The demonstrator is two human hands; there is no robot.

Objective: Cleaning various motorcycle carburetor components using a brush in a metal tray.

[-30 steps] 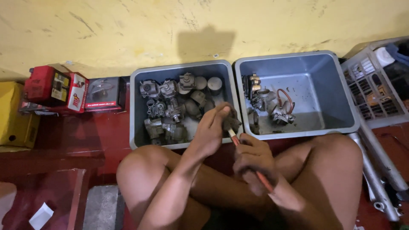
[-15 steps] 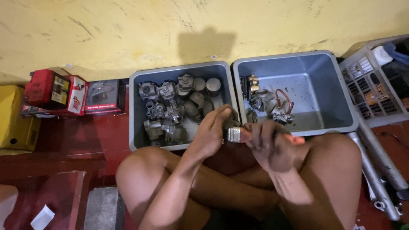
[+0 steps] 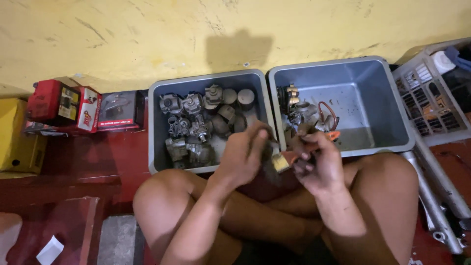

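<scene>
A person sits cross-legged on a dark red floor (image 3: 73,162), both hands raised together over the near rims of two grey plastic tubs. The right hand (image 3: 318,164) is closed around the orange handle of a small paintbrush with a metal ferrule and pale bristles (image 3: 287,159), whose bristle end points left toward the left hand (image 3: 245,154). The left hand is curled around a small dark part; what it is cannot be made out, since the fingers cover most of it. The brush tip sits just beside that hand – touching or not, the view does not tell. The left grey tub (image 3: 157,127) is crowded with grimy metal carburettor-like castings (image 3: 189,127) and a few round caps. The right grey tub (image 3: 382,108) holds only a small cluster of metal parts with a loop of reddish wire (image 3: 314,115) at its left side, the rest of its bottom bare. Far left, against the yellow wall (image 3: 147,34), stand red cardboard boxes (image 3: 64,105) and a yellow box (image 3: 14,132). At the far right sits a white slatted plastic crate (image 3: 431,93), with silvery metal tubes (image 3: 436,196) lying on the floor near it.
</scene>
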